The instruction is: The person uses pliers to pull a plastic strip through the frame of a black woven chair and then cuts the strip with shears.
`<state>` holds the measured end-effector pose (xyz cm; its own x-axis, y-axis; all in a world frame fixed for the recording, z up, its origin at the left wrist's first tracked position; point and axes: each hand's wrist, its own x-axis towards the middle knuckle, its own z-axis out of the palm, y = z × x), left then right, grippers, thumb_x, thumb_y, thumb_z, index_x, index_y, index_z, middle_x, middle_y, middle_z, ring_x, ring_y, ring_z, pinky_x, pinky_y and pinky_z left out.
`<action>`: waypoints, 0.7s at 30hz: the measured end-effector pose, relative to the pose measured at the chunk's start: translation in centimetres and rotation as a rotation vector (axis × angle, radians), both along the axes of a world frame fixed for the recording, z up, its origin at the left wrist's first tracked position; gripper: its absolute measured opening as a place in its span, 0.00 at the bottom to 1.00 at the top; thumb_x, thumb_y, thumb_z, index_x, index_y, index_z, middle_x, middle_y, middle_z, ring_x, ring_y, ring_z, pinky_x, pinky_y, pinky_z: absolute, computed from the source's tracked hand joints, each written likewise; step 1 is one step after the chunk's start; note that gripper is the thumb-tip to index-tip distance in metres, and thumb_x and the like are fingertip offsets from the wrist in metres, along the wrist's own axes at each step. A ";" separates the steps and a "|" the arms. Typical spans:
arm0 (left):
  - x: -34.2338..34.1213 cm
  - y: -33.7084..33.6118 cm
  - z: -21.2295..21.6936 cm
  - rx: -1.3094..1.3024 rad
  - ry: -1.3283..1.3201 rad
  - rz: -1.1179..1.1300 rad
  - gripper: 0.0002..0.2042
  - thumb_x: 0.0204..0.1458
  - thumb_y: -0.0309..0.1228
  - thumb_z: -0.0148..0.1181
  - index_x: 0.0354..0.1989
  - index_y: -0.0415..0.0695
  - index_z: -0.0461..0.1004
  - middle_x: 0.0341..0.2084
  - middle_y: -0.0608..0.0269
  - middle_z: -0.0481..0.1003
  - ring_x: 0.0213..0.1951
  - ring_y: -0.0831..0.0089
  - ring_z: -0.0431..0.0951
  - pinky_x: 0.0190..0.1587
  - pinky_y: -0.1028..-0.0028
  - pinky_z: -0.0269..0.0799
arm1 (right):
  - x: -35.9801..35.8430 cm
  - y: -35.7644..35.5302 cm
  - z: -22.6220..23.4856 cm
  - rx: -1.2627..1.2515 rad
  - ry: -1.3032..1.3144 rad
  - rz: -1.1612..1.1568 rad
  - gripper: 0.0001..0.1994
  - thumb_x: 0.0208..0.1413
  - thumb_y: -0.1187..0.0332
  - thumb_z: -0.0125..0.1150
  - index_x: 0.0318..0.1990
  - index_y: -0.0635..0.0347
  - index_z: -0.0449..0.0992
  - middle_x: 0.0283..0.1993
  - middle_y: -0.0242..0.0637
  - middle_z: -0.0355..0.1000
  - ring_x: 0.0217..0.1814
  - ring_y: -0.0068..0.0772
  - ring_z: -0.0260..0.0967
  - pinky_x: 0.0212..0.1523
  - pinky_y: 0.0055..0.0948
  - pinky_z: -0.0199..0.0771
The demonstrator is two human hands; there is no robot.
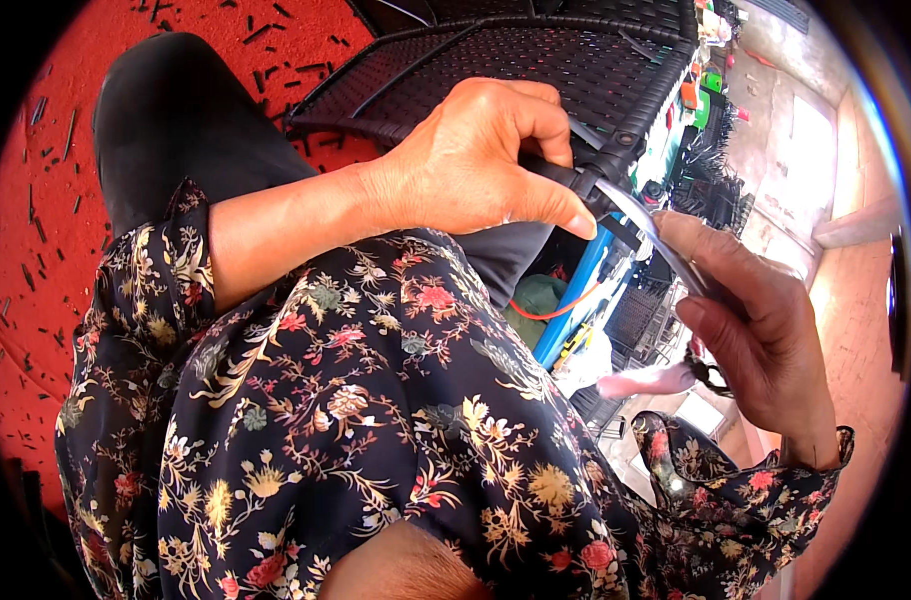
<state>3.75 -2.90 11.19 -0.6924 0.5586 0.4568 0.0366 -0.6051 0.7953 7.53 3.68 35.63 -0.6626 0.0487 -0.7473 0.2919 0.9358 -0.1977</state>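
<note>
two: left hand (466,165) prone | right hand (761,325) fingertips leftward | grips pinched on black strip (672,260)

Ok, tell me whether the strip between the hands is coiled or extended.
Extended: the strip runs in one curve, without loops, from beside the left hand to the right hand.

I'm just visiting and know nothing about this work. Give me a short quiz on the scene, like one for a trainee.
1. Which hand is nearer the woven panel?
2. True or false: the right hand is empty.
3. The scraps on the red floor are mostly: A white, B black, C yellow.

Key:
1. The left hand.
2. False; it holds a strip.
3. B.
</note>
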 end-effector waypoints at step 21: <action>-1.2 -1.3 3.2 0.142 0.531 0.541 0.14 0.35 0.29 0.65 0.30 0.37 0.71 0.27 0.58 0.68 0.28 0.63 0.68 0.30 0.71 0.63 | 0.1 -3.2 -0.5 -0.031 0.169 -0.318 0.28 0.44 0.77 0.51 0.56 0.72 0.55 0.22 0.26 0.59 0.23 0.13 0.54 0.25 0.13 0.51</action>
